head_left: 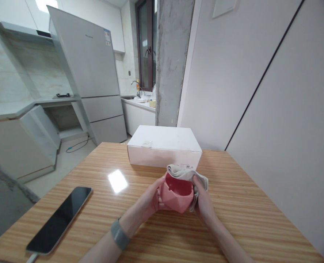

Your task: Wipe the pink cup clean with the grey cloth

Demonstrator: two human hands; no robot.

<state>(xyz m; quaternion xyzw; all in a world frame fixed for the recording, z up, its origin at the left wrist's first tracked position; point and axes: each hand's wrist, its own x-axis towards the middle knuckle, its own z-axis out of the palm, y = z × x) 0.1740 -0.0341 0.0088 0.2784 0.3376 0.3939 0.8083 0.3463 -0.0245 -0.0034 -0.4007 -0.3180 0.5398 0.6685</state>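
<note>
A pink faceted bowl-like ashtray point(178, 197) is held tilted just above the wooden table point(140, 219), its hollow facing me. My left hand point(151, 200) grips its left side, fingers curled under it and thumb on the rim. My right hand point(202, 202) is closed on a grey cloth point(187, 173) and presses it against the ashtray's right rim and far edge. A grey band sits on my left wrist.
A closed white cardboard box point(164, 146) stands right behind the hands. A dark smartphone point(60, 219) lies at the table's left front with a cable attached. A white wall runs along the right. Fridge, counters and sink are beyond the table.
</note>
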